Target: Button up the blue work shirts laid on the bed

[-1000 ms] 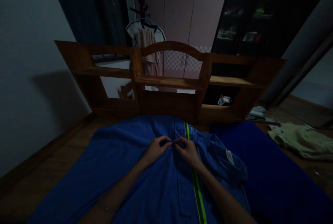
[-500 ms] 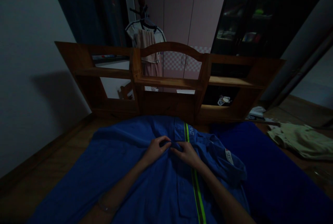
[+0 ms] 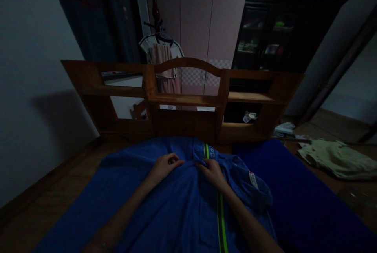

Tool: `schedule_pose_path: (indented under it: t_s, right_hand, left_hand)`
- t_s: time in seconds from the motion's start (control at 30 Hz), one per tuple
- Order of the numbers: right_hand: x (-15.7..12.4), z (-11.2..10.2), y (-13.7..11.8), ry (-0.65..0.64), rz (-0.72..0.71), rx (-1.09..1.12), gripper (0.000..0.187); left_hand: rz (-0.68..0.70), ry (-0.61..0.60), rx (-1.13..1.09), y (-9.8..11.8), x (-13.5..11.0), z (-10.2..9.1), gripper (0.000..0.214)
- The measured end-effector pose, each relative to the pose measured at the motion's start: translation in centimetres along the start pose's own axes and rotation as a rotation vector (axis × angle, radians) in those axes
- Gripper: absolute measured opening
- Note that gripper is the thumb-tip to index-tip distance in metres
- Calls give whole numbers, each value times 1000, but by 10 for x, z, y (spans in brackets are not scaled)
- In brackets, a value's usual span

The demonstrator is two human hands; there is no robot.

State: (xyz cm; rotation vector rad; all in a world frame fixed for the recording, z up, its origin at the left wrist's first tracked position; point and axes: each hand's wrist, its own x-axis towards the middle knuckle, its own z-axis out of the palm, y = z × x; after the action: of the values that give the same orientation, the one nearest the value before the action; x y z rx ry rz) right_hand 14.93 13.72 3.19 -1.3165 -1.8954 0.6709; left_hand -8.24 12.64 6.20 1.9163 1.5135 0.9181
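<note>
A blue work jacket with a yellow-green reflective stripe lies spread out before me. Its cloth is pulled into creases between my hands. On its left side my left hand has thumb and fingers closed on the jacket's cloth, with a small gap showing inside the curl. To the right, beside the stripe, my right hand pinches a fold of the jacket, its fingertips partly hidden in the cloth. A white label shows on the sleeve at the right.
Beyond the jacket stands a wooden headboard with open shelves. A darker blue cloth lies at the right, and pale green cloth farther right. Clothes hang on a coat stand behind, near a pink wardrobe and a dark cabinet.
My hands, close together before, are now farther apart: the left has shifted left while the right stays near the stripe. The camera view has tilted up slightly.
</note>
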Motion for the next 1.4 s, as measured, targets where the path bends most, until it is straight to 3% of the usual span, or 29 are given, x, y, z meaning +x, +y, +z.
schedule_pose_path:
  t_s: [0.17, 0.33, 0.57, 0.67, 0.73, 0.83, 0.93, 1.03, 1.2, 1.4]
  right_hand:
    - [6, -20, 6, 116, 43, -14, 24]
    - [10, -38, 16, 168, 89, -21, 25]
    - [17, -46, 27, 42, 158, 3, 29]
    - [12, -44, 16, 81, 175, -25, 35]
    - [6, -39, 0, 207, 119, -110, 35]
    - [-3, -28, -28, 322, -138, -242, 34]
    - [-9, -10, -48, 186, -355, -267, 38]
    - [-11, 8, -51, 56, -417, -246, 36]
    - [-11, 21, -37, 20, -282, -61, 18]
    - [-8, 21, -23, -173, -106, 116, 17]
  left_hand:
    - [26, -97, 5, -5, 1, -9, 40]
    - [57, -210, -24, -18, 1, 1, 38]
    - [-5, -191, -264, -29, -1, 18, 32]
    - [-77, -158, -360, -32, -1, 21, 32]
    - [-127, -149, -426, -33, -2, 23, 32]
    - [-160, -136, -509, -32, -5, 24, 31]
    - [-147, -130, -592, -26, -8, 23, 29]
    - [-136, -141, -642, -21, -11, 22, 31]
    - [-92, -142, -572, -22, -12, 24, 37]
    - [36, -225, -477, -26, -14, 27, 32]
